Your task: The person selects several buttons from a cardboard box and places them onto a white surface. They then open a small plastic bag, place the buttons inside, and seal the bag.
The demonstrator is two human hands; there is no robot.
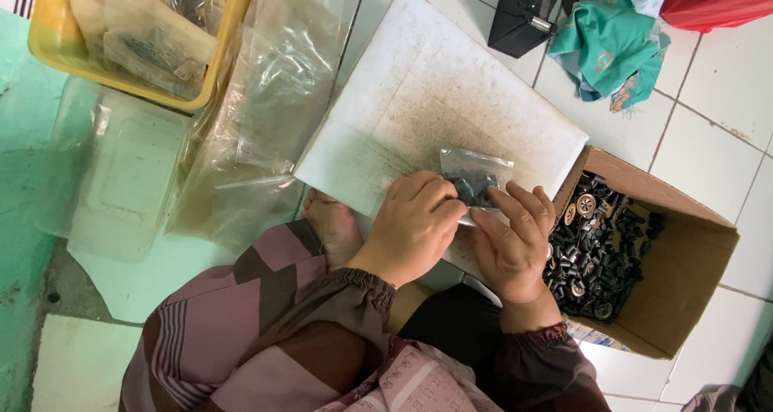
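A small clear bag [475,174], already part-filled with dark parts, is pinched at its mouth by the left hand [415,227] and right hand [511,239]. Sealing appears unfinished. Many parts remain in the cardboard box [684,295].

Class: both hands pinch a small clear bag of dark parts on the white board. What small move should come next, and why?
Probably run the fingers along the mouth of the small bag to press it shut: the left hand and right hand already grip its near edge, with dark parts inside.
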